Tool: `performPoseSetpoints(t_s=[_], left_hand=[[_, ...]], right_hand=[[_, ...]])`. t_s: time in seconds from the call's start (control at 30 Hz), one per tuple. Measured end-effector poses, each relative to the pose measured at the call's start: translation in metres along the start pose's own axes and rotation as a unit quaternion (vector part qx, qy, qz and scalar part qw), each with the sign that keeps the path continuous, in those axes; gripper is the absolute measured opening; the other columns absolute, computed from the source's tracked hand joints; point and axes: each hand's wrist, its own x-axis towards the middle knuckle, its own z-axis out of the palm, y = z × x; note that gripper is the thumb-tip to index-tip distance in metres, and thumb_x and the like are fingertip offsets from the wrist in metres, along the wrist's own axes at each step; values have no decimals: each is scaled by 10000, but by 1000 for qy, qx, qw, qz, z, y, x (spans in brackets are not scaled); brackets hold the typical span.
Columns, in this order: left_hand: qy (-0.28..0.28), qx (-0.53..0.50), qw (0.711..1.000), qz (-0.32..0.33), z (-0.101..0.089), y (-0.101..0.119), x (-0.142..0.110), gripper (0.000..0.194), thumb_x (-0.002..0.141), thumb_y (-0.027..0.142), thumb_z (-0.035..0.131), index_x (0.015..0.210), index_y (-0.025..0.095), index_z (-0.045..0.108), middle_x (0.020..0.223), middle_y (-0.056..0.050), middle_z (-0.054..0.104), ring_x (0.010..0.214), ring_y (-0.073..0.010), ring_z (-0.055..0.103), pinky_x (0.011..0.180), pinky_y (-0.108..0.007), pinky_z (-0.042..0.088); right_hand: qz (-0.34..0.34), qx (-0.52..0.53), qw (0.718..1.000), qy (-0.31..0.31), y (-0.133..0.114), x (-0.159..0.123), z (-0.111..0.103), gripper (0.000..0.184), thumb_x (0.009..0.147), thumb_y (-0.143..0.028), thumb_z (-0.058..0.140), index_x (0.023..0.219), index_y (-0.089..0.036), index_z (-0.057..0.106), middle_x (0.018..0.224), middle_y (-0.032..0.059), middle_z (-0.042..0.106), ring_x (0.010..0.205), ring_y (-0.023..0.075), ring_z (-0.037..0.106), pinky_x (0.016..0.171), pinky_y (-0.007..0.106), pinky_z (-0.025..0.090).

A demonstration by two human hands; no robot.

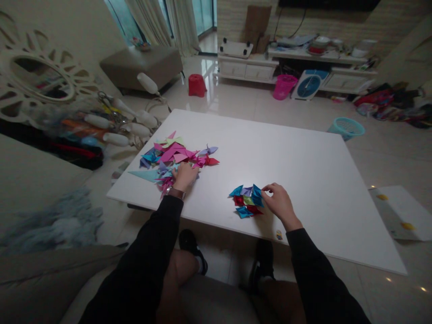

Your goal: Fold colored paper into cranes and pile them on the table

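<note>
Head view: L hand (185, 176) at near side of the big pile of folded paper pcs (173, 152), L part of white table (303, 166). Fingers bent down among pcs, moderately spread; can't tell if any pc is held, tips partly hidden. Brown-strap watch (176, 193) on L wrist. Pile approx. mixed: pink, blue, lavender, pale green, red; long lt-blue pc (144, 175) sticks out to its L, red pc (212, 161) at its R edge.

R hand (277, 199) at R edge of small group of folded pcs (247, 200), nr table's near edge. Thumb + index narrow, tips close tog. at upper-R blue pc (256, 191); can't tell if it's pinched or only touched. Group = approx. 3 rows, pcs packed close: blue, lavender, red, w/ green pc (247, 200) abt mid. Group well apart from pile, bare tabletop betw.

Small sticker (279, 235) on near edge, below R hand. Bkgd, floor past table: red stool (197, 85), pink bin (284, 87), blue/white fan (308, 84); turquoise basket (346, 128) nr far R corner.
</note>
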Motion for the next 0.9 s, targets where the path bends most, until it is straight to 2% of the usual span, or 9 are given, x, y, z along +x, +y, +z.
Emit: performPoseSetpoints(t_s=[0.07, 0.13, 0.23, 0.33, 0.5, 0.6, 0.7, 0.77, 0.9], left_hand=[[29, -10, 999, -44, -7, 5, 3, 177, 854, 293, 638, 791, 131, 674, 1039, -179, 718, 1128, -332, 626, 1090, -604, 356], [50, -62, 996, -42, -13, 9, 6, 140, 835, 222, 606, 861, 139, 715, 1060, -145, 734, 1134, -302, 641, 1086, -537, 405], [74, -178, 979, -59, -16, 8, 11, 293, 820, 147, 531, 999, 136, 763, 1077, -110, 755, 1075, -243, 683, 1001, -393, 507], [92, -268, 956, -79, -16, 5, 13, 345, 799, 119, 531, 1036, 104, 782, 1021, -112, 773, 958, -216, 715, 882, -319, 561], [135, -314, 935, -96, -16, 0, 18, 303, 764, 97, 605, 1005, 86, 788, 935, -103, 774, 887, -206, 720, 867, -322, 578], [203, -323, 920, -87, -20, -8, 24, 288, 766, 103, 626, 1012, 89, 775, 940, -99, 759, 904, -210, 714, 896, -348, 581], [275, -327, 900, -84, -23, -18, 33, 346, 758, 86, 624, 1086, 86, 733, 1065, -114, 731, 988, -206, 697, 960, -357, 565], [281, -337, 893, -96, -23, -24, 37, 451, 739, 67, 621, 1185, 90, 681, 1178, -131, 689, 1058, -203, 679, 995, -353, 549], [233, -342, 902, -124, -18, -26, 37, 563, 736, 63, 610, 1297, 104, 598, 1288, -160, 626, 1133, -225, 650, 1015, -367, 534]], right_hand=[[1, -1, 1000, 0, 0, 0, 0, 193, 879, -321, 577, 821, -209, 722, 876, 69, 660, 854, 236, 600, 814, 375, 447], [2, -1, 1000, 0, -1, 0, 0, 190, 881, -322, 582, 823, -208, 722, 882, 67, 661, 862, 237, 601, 818, 374, 447], [4, -2, 1000, -3, -2, 0, 0, 184, 880, -317, 585, 822, -210, 722, 889, 66, 664, 871, 238, 603, 822, 373, 448], [7, -3, 1000, -5, -2, 0, -1, 182, 882, -319, 589, 825, -211, 724, 887, 66, 666, 876, 239, 605, 820, 373, 449], [3, -5, 1000, -6, -1, -1, 0, 186, 887, -323, 590, 821, -210, 721, 878, 66, 661, 876, 236, 608, 818, 364, 448], [1, -10, 1000, -6, 0, 0, 2, 182, 886, -321, 591, 826, -207, 719, 889, 69, 668, 887, 236, 612, 825, 359, 446], [0, -13, 1000, -6, 0, 0, 3, 179, 887, -317, 594, 829, -205, 720, 904, 72, 675, 904, 241, 618, 833, 359, 443], [3, -14, 1000, -7, 0, 0, 3, 179, 889, -319, 597, 832, -206, 724, 904, 70, 675, 901, 242, 619, 829, 359, 442], [-1, -10, 1000, -8, -2, -1, 2, 173, 890, -319, 605, 839, -206, 726, 896, 68, 672, 895, 242, 621, 820, 357, 443]])
